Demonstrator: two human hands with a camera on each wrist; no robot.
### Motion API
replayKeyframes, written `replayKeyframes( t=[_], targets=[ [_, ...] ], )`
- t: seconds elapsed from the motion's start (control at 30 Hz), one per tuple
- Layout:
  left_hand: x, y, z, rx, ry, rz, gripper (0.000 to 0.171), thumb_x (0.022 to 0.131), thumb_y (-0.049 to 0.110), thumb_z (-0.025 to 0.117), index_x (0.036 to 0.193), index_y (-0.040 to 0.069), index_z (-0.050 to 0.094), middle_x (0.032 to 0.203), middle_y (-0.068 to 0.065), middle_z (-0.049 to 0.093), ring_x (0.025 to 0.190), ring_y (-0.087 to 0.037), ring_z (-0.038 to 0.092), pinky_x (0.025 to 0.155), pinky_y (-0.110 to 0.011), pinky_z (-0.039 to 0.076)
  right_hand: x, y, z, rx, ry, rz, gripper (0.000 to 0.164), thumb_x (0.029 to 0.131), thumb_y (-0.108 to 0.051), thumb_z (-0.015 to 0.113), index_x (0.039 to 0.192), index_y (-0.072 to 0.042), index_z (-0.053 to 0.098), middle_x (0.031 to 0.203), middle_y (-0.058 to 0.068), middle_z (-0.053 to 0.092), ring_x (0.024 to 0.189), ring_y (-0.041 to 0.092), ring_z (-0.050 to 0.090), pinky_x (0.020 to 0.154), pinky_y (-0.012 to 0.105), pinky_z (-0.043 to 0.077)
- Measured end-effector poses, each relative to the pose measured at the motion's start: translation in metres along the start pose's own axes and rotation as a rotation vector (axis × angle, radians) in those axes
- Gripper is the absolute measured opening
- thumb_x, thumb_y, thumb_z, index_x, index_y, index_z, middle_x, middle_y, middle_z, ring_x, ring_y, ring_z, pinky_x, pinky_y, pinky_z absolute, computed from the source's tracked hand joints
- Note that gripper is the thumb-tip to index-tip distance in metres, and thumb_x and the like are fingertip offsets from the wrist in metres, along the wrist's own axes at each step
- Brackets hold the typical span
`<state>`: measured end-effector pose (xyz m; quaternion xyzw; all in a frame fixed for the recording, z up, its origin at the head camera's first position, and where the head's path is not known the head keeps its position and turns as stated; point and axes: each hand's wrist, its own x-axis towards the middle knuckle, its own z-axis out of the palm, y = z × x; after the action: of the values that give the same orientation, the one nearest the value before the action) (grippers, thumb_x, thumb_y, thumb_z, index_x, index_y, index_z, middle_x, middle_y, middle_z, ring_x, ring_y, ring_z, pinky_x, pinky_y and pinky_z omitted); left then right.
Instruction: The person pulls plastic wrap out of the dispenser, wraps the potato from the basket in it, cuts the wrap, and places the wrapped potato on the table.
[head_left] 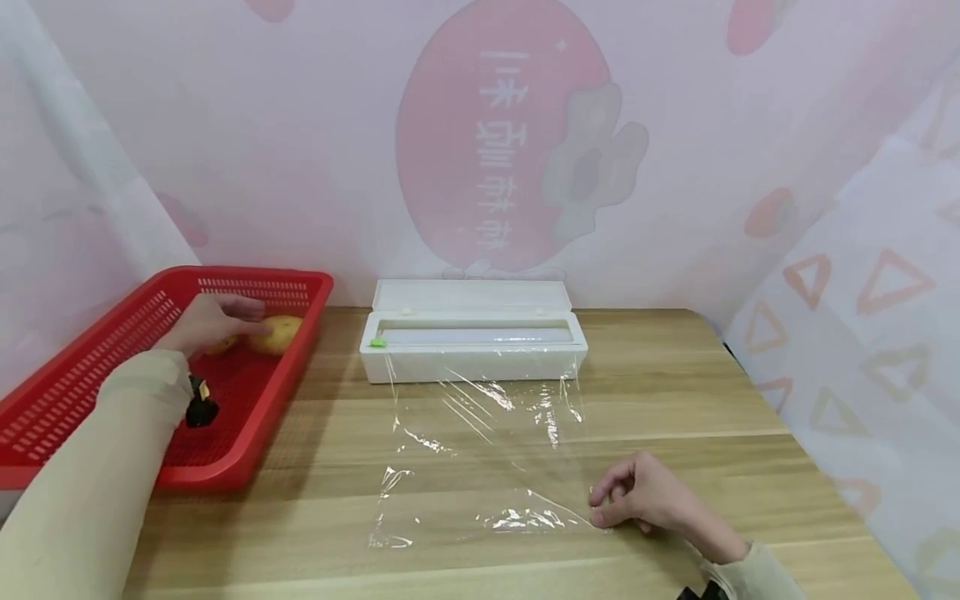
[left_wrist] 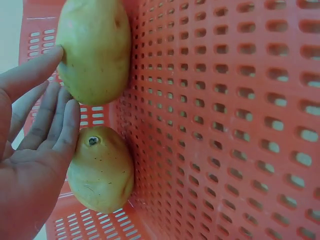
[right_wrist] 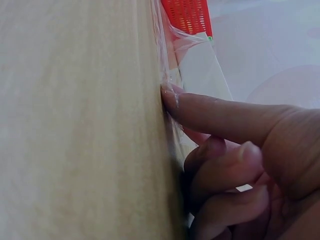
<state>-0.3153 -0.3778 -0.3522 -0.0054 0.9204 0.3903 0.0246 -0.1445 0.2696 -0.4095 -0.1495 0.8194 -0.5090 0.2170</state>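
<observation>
My left hand (head_left: 210,323) reaches into a red plastic basket (head_left: 202,477). Its fingers are extended beside two yellow potatoes; in the left wrist view the thumb touches the larger potato (left_wrist: 95,55), and the other fingertips lie by the smaller potato (left_wrist: 102,172). Clear cling film (head_left: 480,467) stretches over the wooden table from a white dispenser box (head_left: 472,296) whose lid stands raised. Between thumb and index finger, my right hand (head_left: 652,500) pinches the film's near right corner, low at the tabletop. The remaining right fingers are curled.
A small green slider (head_left: 377,342) sits at the box's left end. Behind the table (head_left: 697,375) hangs a pale pink printed sheet (head_left: 322,150), with another patterned sheet on the right. The basket's raised walls surround the left hand.
</observation>
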Motion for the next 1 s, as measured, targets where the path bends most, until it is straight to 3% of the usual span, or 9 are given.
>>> replayKeyframes(
  t=[0.13,0.3,0.47,0.57,0.77,1.0],
  targets=[
    [0.002,0.000,0.004,0.030,0.014,-0.022,0.077,0.081,0.054,0.076,0.134,0.002,0.058,0.127,-0.020,0.058,0.100,-0.029,0.049,0.069,-0.035,0.048,-0.003,0.001,-0.001,0.005,-0.001,0.002,0.021,0.070,-0.011,0.089,0.082,-0.002,0.074,0.056,0.003,0.055,0.036,0.005,0.038,0.036,0.018,0.034],
    [0.004,0.002,0.009,0.047,0.014,-0.051,0.080,0.080,0.059,0.074,0.136,0.004,0.058,0.131,-0.022,0.056,0.109,-0.031,0.050,0.080,-0.038,0.046,-0.009,0.002,-0.001,0.005,0.007,0.005,0.021,0.070,-0.010,0.089,0.083,-0.002,0.074,0.056,0.003,0.055,0.036,0.006,0.039,0.036,0.018,0.034],
    [0.002,0.006,0.012,0.039,-0.032,-0.112,0.084,0.079,0.062,0.073,0.140,0.006,0.054,0.135,-0.025,0.052,0.114,-0.037,0.047,0.084,-0.051,0.046,-0.013,0.003,-0.003,0.010,0.002,0.008,0.022,0.071,-0.010,0.088,0.084,-0.001,0.074,0.056,0.003,0.054,0.036,0.006,0.039,0.036,0.018,0.034],
    [0.001,0.007,0.013,0.051,-0.070,-0.120,0.089,0.078,0.062,0.073,0.143,0.006,0.050,0.135,-0.025,0.051,0.114,-0.037,0.048,0.085,-0.051,0.047,-0.014,0.004,-0.003,0.013,0.004,0.007,0.021,0.071,-0.010,0.088,0.084,-0.001,0.074,0.056,0.003,0.054,0.036,0.006,0.039,0.036,0.018,0.034],
    [-0.004,0.007,0.018,0.092,-0.169,-0.116,0.099,0.077,0.063,0.073,0.152,0.009,0.037,0.139,-0.023,0.048,0.114,-0.035,0.047,0.081,-0.043,0.048,-0.015,0.006,-0.001,0.019,-0.006,0.006,0.021,0.071,-0.010,0.088,0.084,-0.001,0.074,0.056,0.003,0.055,0.036,0.006,0.040,0.036,0.018,0.035],
    [-0.005,0.009,0.023,0.095,-0.178,-0.070,0.100,0.078,0.059,0.075,0.152,0.007,0.035,0.140,-0.024,0.045,0.118,-0.038,0.044,0.085,-0.051,0.046,-0.016,0.007,0.000,0.028,-0.003,0.003,0.021,0.071,-0.008,0.088,0.083,0.000,0.073,0.056,0.003,0.055,0.036,0.006,0.039,0.036,0.018,0.034]
  ],
)
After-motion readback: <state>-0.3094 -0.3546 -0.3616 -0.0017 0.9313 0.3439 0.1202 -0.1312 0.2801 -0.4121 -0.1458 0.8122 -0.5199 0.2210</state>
